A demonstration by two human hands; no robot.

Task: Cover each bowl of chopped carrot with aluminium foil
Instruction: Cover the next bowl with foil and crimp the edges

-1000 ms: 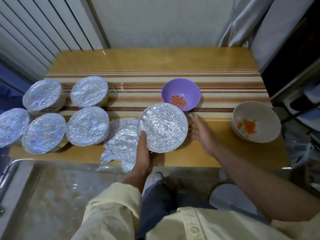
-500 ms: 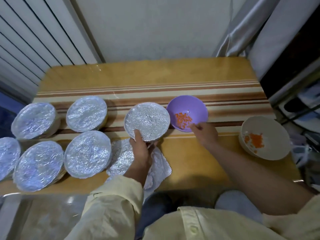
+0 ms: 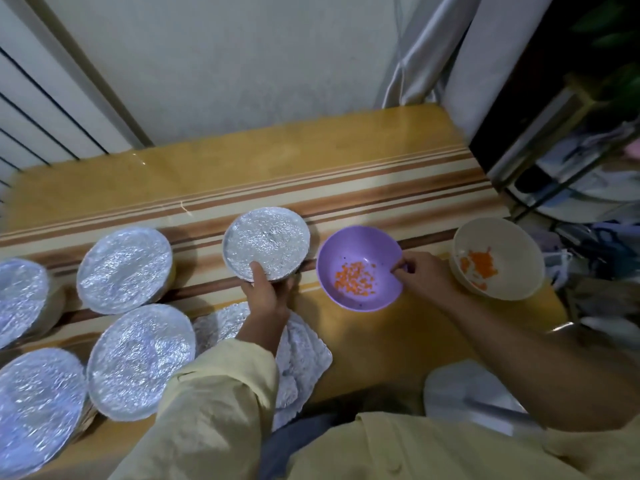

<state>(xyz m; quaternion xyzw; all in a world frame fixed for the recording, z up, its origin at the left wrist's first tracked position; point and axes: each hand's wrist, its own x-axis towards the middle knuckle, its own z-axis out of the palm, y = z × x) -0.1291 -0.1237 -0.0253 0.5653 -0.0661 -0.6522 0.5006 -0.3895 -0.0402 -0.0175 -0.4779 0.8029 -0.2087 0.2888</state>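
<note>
My left hand (image 3: 265, 296) grips the near rim of a foil-covered bowl (image 3: 266, 242) standing on the striped part of the table, thumb on top of the foil. Right beside it is an uncovered purple bowl (image 3: 360, 244) with chopped carrot (image 3: 355, 278) inside. My right hand (image 3: 420, 275) pinches that bowl's right rim. A beige bowl (image 3: 502, 244) with carrot stands uncovered at the far right. Loose crumpled foil sheets (image 3: 304, 355) lie near the front edge, partly under my left arm.
Several foil-covered bowls (image 3: 124, 268) (image 3: 140, 358) crowd the left side of the yellow table (image 3: 242, 168). A wall lies behind, a curtain (image 3: 415, 57) at the back right, and cluttered shelves (image 3: 588, 188) to the right.
My left hand carried the foil-covered bowl away from me and set it on the striped band beside the purple bowl. My right hand reached forward and took hold of the purple bowl's rim.
</note>
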